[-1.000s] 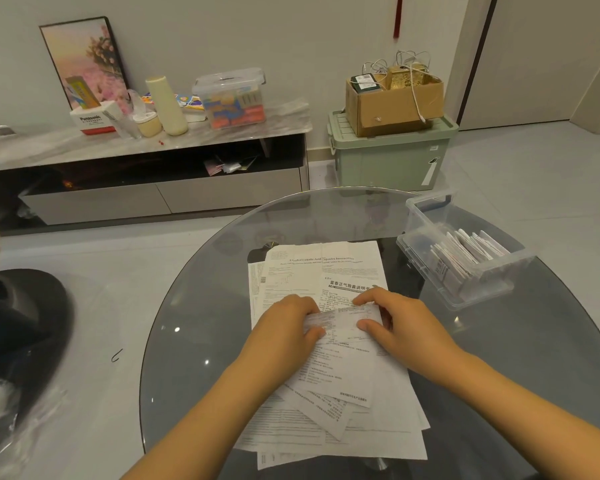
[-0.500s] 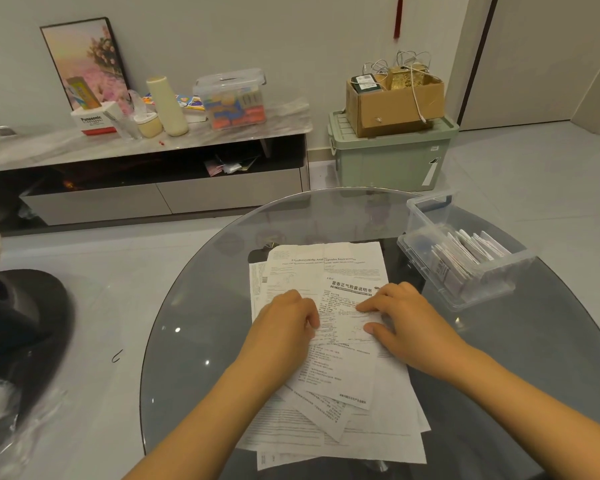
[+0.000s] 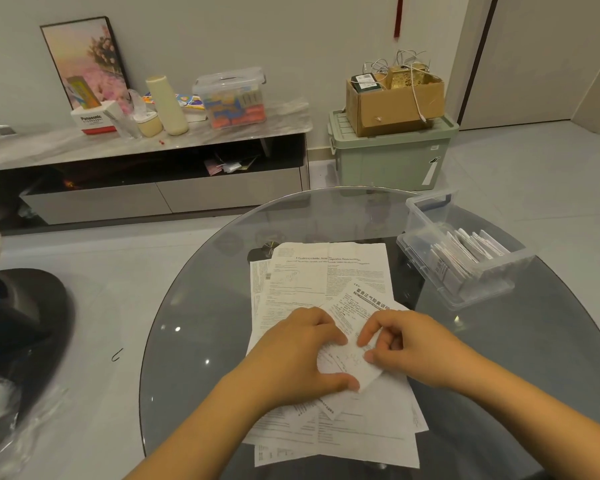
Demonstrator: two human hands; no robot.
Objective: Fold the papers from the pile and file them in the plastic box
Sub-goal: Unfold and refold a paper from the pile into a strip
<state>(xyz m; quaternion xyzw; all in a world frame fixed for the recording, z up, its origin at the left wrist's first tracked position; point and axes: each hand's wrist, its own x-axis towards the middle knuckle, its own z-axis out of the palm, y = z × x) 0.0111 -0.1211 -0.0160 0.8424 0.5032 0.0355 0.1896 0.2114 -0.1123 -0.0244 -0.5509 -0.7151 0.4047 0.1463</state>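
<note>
Both grips pinching small leaflet (image 3: 352, 336) atop pile (image 3: 329, 341) mid-table: left hand (image 3: 298, 355), right hand (image 3: 409, 344). Risks: skewed crease, lower sheets dragged along. Plastic box (image 3: 465, 258) near, right.

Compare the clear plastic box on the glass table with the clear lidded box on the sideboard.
The clear plastic box on the glass table is open and holds folded white papers standing on edge. The clear lidded box on the sideboard is closed and holds colourful orange and blue items. Both are transparent and rectangular.
</note>
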